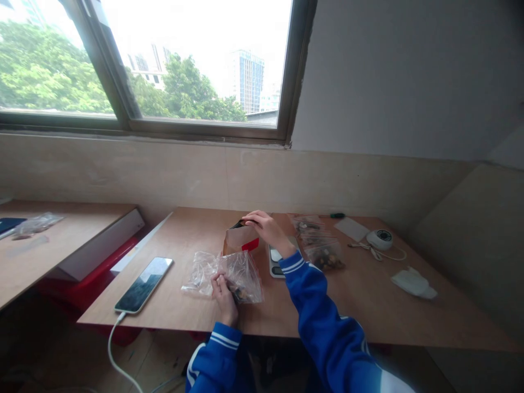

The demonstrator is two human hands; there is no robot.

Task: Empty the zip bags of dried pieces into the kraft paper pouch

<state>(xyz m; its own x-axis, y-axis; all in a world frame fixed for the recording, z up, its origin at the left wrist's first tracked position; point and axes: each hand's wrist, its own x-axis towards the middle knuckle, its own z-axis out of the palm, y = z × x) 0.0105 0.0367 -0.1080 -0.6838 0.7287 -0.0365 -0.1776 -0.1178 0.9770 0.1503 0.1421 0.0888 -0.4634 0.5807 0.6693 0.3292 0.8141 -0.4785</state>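
Observation:
My left hand [223,297] is closed on the lower left part of a clear plastic zip bag [245,267] with small dark and brownish pieces at its bottom. Beside it on the table lies another crumpled clear plastic bag [199,271]. Behind the zip bag stands a small whitish box [238,238] with a brown edge and a red patch; its dark top is open. My right hand [264,226] is at the box's upper rim, fingers bent over and closed on it, fingertips partly hidden. Under my right forearm sits a small white scale [277,270], partly covered.
Several zip bags of small parts [325,255] lie right of the scale. Farther right are a white paper [351,229], a white dome camera [380,239] with cable and a crumpled white wrapper [414,283]. A charging phone [144,285] lies near the table's left edge.

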